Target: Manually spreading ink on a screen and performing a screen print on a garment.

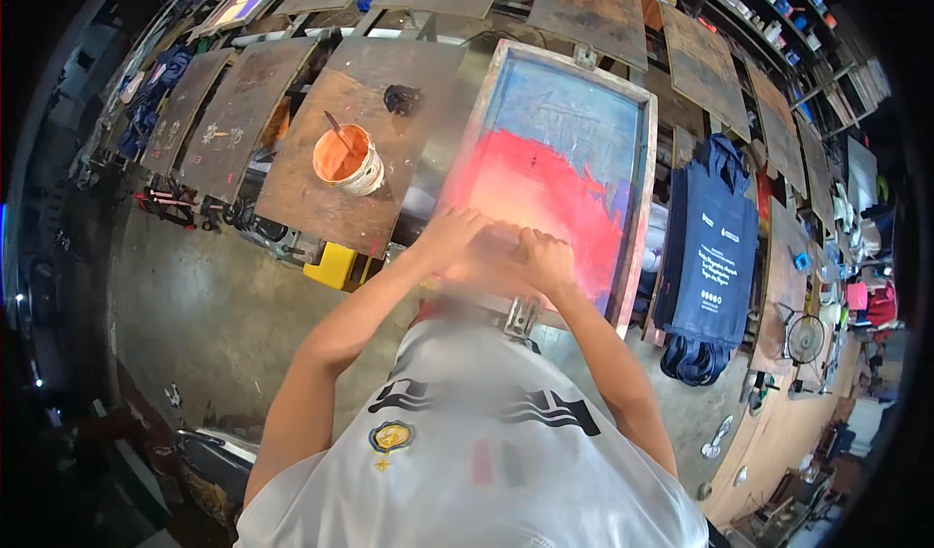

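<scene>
A wooden-framed printing screen [641,188] lies in front of me, its mesh pale blue at the far end and spread with red ink [574,193] over the nearer part. My left hand [453,237] and my right hand [546,259] are closed at either end of a blurred, brownish squeegee [498,248], held across the near end of the screen. Its lower edge is smeared by motion, so its contact with the mesh is unclear. Metal clamps [522,317] sit on the near and far rails of the frame.
On a brown board to the left stands a white bucket [368,176] of orange-red ink with a stick in it, near a dark clump [402,99]. Navy tote bags [715,241] are stacked right of the screen. More boards [591,8] line the back; a fan [806,339] stands far right.
</scene>
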Demonstrator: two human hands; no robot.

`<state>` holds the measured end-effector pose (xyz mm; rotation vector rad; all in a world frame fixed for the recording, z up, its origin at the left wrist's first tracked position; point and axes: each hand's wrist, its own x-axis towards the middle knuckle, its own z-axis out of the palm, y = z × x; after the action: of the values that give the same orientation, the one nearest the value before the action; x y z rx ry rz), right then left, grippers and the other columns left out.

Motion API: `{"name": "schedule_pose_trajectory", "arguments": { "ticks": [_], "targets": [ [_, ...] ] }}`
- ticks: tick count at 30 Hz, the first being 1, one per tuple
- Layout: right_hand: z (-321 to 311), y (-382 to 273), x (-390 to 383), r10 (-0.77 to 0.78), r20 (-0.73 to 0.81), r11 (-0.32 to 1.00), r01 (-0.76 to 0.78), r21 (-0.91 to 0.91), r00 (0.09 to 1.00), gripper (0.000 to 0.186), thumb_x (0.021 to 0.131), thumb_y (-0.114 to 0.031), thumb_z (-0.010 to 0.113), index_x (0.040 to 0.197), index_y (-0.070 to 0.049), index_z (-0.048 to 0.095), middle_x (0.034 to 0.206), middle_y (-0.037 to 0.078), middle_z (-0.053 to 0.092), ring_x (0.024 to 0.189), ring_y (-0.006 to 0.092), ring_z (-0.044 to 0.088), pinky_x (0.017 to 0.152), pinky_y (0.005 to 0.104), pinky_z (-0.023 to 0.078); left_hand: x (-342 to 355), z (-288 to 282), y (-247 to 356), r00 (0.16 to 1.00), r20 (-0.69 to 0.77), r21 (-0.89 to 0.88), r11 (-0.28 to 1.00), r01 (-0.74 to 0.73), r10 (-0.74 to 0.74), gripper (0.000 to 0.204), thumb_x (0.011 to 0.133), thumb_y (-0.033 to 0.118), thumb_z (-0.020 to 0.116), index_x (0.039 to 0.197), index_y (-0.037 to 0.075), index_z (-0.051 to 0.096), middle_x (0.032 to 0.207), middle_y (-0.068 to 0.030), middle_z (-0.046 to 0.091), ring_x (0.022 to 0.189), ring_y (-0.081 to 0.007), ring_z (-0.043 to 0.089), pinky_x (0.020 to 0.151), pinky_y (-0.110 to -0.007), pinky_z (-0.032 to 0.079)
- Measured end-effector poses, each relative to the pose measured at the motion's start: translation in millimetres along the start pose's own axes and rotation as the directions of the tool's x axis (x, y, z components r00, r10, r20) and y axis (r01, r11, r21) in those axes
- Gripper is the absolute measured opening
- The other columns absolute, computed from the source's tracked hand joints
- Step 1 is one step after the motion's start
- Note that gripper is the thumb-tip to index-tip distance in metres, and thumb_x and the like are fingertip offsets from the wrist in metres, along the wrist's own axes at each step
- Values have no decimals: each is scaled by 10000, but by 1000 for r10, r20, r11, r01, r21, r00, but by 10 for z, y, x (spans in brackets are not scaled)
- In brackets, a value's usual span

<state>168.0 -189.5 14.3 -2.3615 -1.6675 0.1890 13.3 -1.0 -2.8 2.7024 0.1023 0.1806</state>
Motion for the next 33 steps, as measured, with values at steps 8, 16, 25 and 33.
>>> {"name": "schedule_pose_trajectory", "arguments": {
  "ticks": [8,16,25,33],
  "targets": [
    [41,-20,266,71,-31,996,-72,-46,997,551,744,-503,772,1036,-75,584,920,96,673,810,291,699,699,434,567,229,-247,-209,996,-83,-26,999,-42,39,518,728,178,789,1198,107,584,1130,-75,620,1111,-284,574,955,-420,447],
    [35,-235,-177,-56,31,998,57,-36,998,544,729,-512,774,992,-73,590,870,79,653,790,271,688,689,412,548,-209,-273,99,977,209,24,999,25,-30,480,707,139,759,1152,61,596,1026,-119,644,933,-347,659,763,-466,533],
    [72,-68,190,-12,-168,995,-6,-104,986,490,760,-474,758,1007,-90,579,902,70,649,831,264,673,713,426,542,223,-173,-365,991,-77,-62,991,-115,110,408,726,201,790,1056,112,568,1026,-75,632,964,-330,644,727,-458,518],
    [-52,-306,-30,33,11,991,-32,-131,999,228,774,-209,703,944,-122,579,825,58,640,754,265,692,639,400,544,-96,-205,-242,973,225,34,998,-61,52,484,776,336,768,1114,102,511,1026,-127,635,896,-374,656,708,-497,511]
  ]
}}
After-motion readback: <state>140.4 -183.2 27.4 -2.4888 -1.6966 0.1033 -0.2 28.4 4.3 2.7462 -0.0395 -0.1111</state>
